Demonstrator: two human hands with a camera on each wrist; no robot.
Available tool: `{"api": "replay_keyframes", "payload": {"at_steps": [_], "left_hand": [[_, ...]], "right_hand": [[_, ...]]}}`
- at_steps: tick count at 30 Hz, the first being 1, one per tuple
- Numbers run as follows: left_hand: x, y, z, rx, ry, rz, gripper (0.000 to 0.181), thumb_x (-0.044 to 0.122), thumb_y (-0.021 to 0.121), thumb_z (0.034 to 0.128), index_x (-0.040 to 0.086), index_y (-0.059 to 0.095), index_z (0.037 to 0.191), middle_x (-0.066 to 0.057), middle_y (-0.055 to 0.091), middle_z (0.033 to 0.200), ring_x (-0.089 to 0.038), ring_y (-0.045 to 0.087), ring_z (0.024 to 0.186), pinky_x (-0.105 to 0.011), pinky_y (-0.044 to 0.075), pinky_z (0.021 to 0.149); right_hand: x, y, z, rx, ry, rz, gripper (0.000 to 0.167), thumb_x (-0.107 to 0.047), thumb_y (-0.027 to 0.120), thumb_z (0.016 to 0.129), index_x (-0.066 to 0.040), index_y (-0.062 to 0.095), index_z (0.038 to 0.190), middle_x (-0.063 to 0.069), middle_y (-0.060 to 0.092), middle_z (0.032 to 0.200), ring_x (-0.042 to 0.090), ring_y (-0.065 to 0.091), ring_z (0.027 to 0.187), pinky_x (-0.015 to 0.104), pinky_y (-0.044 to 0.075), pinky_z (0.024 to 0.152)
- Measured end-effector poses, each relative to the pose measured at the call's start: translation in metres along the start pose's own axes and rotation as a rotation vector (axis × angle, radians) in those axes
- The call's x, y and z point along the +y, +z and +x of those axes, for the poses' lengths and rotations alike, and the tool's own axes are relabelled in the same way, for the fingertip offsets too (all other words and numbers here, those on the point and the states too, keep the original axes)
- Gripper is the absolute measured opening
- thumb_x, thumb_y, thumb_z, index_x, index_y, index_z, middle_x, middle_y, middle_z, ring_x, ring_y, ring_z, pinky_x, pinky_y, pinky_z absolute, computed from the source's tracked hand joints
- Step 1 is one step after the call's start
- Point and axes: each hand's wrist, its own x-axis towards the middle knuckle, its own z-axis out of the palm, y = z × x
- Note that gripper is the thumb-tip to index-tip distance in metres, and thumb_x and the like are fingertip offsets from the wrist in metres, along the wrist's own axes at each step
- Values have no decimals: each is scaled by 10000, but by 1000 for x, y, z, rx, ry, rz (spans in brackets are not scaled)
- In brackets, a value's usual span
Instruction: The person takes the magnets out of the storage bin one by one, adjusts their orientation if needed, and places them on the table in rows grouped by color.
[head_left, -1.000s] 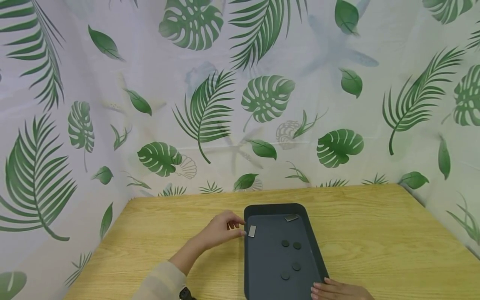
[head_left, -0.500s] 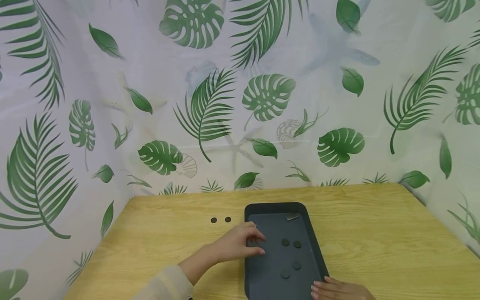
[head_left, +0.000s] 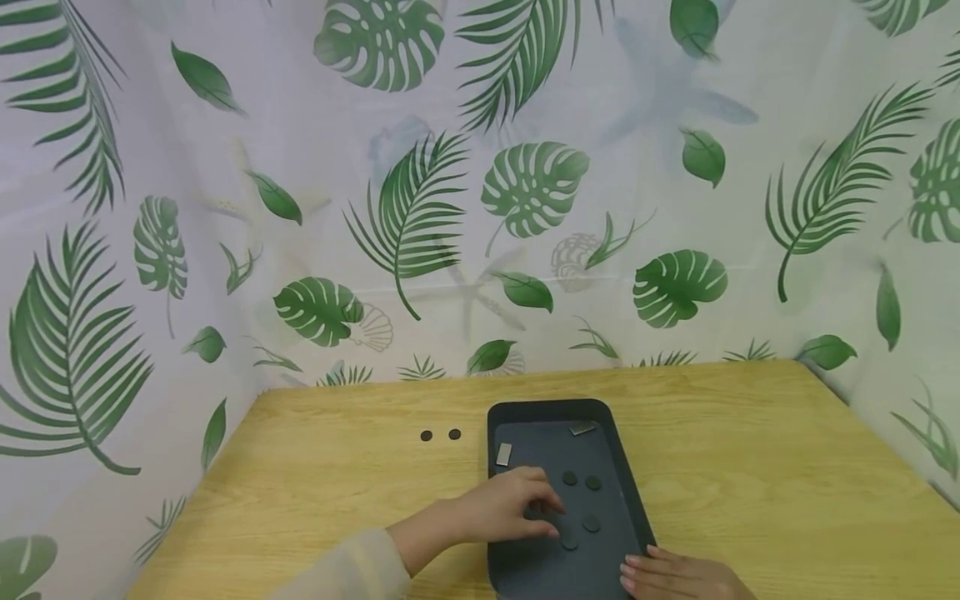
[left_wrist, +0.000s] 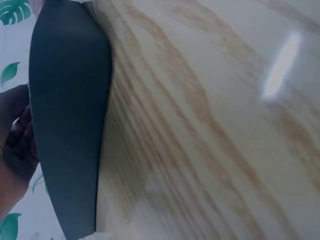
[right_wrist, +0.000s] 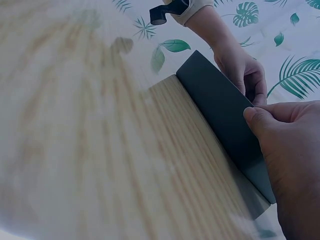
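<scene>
In the head view my left hand (head_left: 510, 505) hovers over a dark grey tray (head_left: 628, 475), thumb and fingers bent but apart, with nothing seen between them. Its fingertips are nearest to a dark round disc (head_left: 569, 542) on the tray floor. Several such discs lie there, among them one disc (head_left: 592, 523) just to the right. My right hand (head_left: 682, 577) is at the tray's near right edge. In the right wrist view its thumb lies against the outer wall (right_wrist: 220, 110) at the rim, pinching it with the fingers behind.
Two dark discs, a left one (head_left: 426, 436) and a right one (head_left: 454, 434), lie on the wooden table (head_left: 337, 467) left of the tray. Inside the tray are two silvery rectangular pieces, one (head_left: 504, 454) at left and one (head_left: 582, 429) at the far right. A leaf-patterned cloth (head_left: 480, 250) stands behind.
My left hand has moved from the tray's left rim rightward and nearer, over the tray floor. Two discs on the table, hidden a second ago, now show. The right hand stays put.
</scene>
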Motion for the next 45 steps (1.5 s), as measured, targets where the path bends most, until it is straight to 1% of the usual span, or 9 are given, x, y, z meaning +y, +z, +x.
{"api": "replay_keyframes", "payload": {"at_steps": [6, 10, 13, 17, 21, 27, 31, 39, 45], "left_hand": [[7, 5, 7, -24, -25, 111, 250, 304, 707, 854, 172, 703, 1067, 85, 565, 915, 25, 504, 819, -42, 365, 704], [10, 13, 9, -16, -11, 165, 244, 315, 721, 840, 196, 709, 1053, 92, 572, 910, 38, 499, 806, -29, 339, 686], [9, 20, 8, -19, 12, 192, 261, 323, 732, 827, 197, 716, 1055, 88, 568, 895, 40, 476, 772, -27, 322, 663], [4, 28, 9, -17, 51, 273, 291, 354, 731, 820, 204, 727, 1069, 93, 564, 875, 47, 435, 725, -35, 299, 620], [-2, 34, 9, -16, 75, 312, 274, 366, 716, 830, 213, 740, 1056, 98, 582, 865, 58, 445, 710, -33, 296, 603], [-6, 37, 10, 14, 106, 299, 193, 334, 708, 839, 210, 756, 979, 102, 602, 831, 65, 488, 706, -21, 320, 614], [-5, 35, 13, -7, 112, 291, 167, 331, 707, 847, 210, 753, 952, 115, 588, 817, 80, 440, 681, -25, 307, 592], [-7, 27, 18, -86, 50, 180, 161, 330, 709, 850, 197, 736, 938, 120, 558, 816, 82, 419, 680, -30, 328, 594], [-10, 25, 19, -47, 96, 128, 178, 321, 714, 848, 178, 736, 950, 97, 566, 833, 71, 414, 698, -18, 324, 621]], "right_hand": [[3, 0, -2, -1, -14, -4, 370, -162, 447, 1002, 138, 626, 1123, 229, 625, 1166, 269, 499, 1254, 321, 337, 1076], [6, -1, -8, -128, -40, -14, 458, -184, 293, 1048, 153, 438, 1321, 215, 393, 1432, 262, 315, 1386, 314, 217, 1137], [7, 1, -11, -171, -70, -11, 491, -195, 216, 1057, 157, 343, 1375, 220, 278, 1492, 279, 230, 1419, 312, 170, 1151], [6, 4, -11, -128, -87, -8, 486, -197, 263, 1051, 177, 418, 1321, 246, 358, 1442, 303, 301, 1388, 325, 214, 1138], [8, 4, -13, -169, -95, -45, 504, -206, 204, 1059, 163, 351, 1368, 235, 285, 1485, 298, 235, 1415, 325, 174, 1150], [6, 5, -11, -80, -71, 0, 459, -178, 305, 1041, 180, 495, 1257, 253, 460, 1365, 305, 376, 1347, 335, 260, 1120], [4, 3, -9, -50, -26, 36, 419, -163, 365, 1025, 167, 563, 1192, 241, 552, 1271, 287, 444, 1302, 322, 297, 1099], [5, 2, -8, -45, -23, 42, 407, -152, 378, 1018, 170, 575, 1172, 244, 576, 1237, 287, 462, 1287, 321, 304, 1095], [5, 1, -7, -21, -10, 63, 399, -143, 385, 1016, 176, 590, 1143, 250, 596, 1200, 286, 475, 1275, 317, 314, 1089]]}}
